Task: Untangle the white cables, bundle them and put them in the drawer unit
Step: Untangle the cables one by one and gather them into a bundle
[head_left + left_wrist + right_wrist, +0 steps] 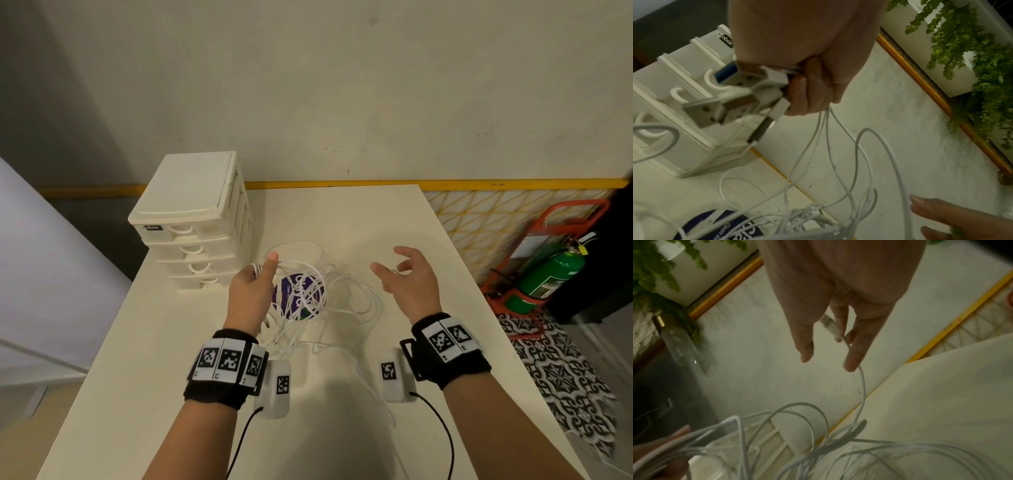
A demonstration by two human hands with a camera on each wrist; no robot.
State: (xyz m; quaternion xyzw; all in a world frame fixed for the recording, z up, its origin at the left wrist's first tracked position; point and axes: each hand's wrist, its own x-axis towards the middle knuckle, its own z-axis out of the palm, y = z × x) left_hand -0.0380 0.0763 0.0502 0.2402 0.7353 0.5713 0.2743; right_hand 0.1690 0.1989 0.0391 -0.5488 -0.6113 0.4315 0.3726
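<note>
The left hand (813, 84) clamps its fingers on several plug ends of the cables (308, 301), tangled on the counter (394, 219). The right hand (838, 305), fingers apart, holds one plug. The drawer unit (195, 219) stands behind.

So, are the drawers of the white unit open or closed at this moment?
Closed. On the drawer unit, all four drawer fronts sit flush with the frame, and no white cables are inside; they lie tangled on the table.

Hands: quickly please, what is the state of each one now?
Left hand: closed, grip around several USB plugs of the white cables.
Right hand: fingers extended; one cable end between them.
</note>
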